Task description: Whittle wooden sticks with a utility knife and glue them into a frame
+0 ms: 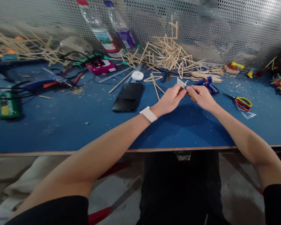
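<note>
Above the blue tabletop, my two hands meet with their fingertips close together. My left hand (170, 99), with a white band on its wrist, is closed on a small flat white piece (181, 83) that sticks up past the fingers. Its material is unclear. Fingers curled, my right hand (203, 97) pinches something with a bit of yellow (190, 95) showing under the fingertips; most of it is hidden. Just behind the right hand lies a blue glue gun (209, 83). Thin wooden sticks (154, 86) joined in an angular shape lie beyond the left hand.
A black phone (128, 97) and a white earbud case (137, 75) lie left of my hands. Scissors (243, 103) rest at right. Behind stand a heap of wooden sticks (170, 53) and two bottles (103, 37), (125, 34). Pliers (63, 82) and a green container (9, 104) are far left.
</note>
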Demonstrator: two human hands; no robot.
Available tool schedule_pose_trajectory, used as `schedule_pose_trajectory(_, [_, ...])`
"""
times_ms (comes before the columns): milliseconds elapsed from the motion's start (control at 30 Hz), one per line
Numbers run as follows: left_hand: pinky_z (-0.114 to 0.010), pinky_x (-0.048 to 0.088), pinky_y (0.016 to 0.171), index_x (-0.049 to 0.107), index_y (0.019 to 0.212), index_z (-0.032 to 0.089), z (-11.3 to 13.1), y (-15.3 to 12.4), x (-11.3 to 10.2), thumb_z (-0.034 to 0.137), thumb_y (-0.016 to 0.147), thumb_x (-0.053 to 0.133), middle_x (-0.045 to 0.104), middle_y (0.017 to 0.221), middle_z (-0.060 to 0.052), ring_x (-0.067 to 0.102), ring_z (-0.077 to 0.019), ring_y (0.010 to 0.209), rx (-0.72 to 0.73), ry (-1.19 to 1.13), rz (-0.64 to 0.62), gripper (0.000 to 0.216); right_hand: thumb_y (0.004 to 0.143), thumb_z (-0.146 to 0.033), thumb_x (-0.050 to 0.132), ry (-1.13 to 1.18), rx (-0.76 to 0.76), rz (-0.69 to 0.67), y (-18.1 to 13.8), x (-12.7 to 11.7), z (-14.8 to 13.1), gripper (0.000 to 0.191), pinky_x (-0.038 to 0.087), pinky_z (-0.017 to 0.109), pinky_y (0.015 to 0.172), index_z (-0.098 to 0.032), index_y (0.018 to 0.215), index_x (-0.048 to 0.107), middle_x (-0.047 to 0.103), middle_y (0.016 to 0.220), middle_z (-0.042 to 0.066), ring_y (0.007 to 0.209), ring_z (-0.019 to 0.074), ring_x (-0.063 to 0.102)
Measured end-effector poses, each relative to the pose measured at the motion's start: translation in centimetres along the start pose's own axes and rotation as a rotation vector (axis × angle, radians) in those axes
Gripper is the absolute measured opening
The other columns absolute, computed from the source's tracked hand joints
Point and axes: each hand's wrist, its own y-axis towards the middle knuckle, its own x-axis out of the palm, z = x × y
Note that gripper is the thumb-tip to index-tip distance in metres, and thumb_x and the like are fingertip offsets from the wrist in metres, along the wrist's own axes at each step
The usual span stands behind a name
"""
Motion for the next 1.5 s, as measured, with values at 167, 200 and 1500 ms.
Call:
schedule_pose_trajectory(167, [-0.04, 0.057, 0.084, 0.06, 0.111, 0.026, -0.1, 0.2, -0.1, 0.051, 0.129, 0.052, 0.075, 0.096, -0.007, 0.074, -0.0254, 0.088, 0.03, 0.022, 0.011, 0.032, 0.105, -0.115, 0.053, 0.012, 0.0, 0.012, 0.0, 0.0, 0.1, 0.093, 0.038, 0.035, 0.06, -0.025, 0.086, 0.069, 0.056, 0.064, -0.002, 0.06, 0.0168, 0.051])
schedule_pose_trajectory(200, [-0.04, 0.056, 0.083, 0.06, 0.11, 0.026, -0.2, 0.2, -0.1, 0.049, 0.128, 0.053, 0.076, 0.096, -0.007, 0.073, -0.0249, 0.086, 0.033, 0.032, 0.019, 0.03, 0.105, -0.114, 0.053, 0.017, 0.002, 0.011, 0.0, 0.0, 0.1, 0.092, 0.038, 0.035, 0.06, -0.025, 0.086, 0.07, 0.056, 0.064, -0.002, 0.06, 0.0168, 0.051])
schedule_pose_trajectory(1500, [-0.034, 0.048, 0.056, 0.048, 0.103, 0.029, 0.2, -0.2, 1.0, 0.064, 0.131, 0.05, 0.054, 0.079, 0.002, 0.049, -0.0171, 0.059, -0.076, -0.246, 0.08, 0.045, 0.104, -0.115, 0.054, 0.031, 0.016, 0.044, -0.2, 0.6, -0.3, 0.092, 0.038, 0.034, 0.059, -0.026, 0.086, 0.069, 0.055, 0.065, -0.002, 0.061, 0.0169, 0.05])
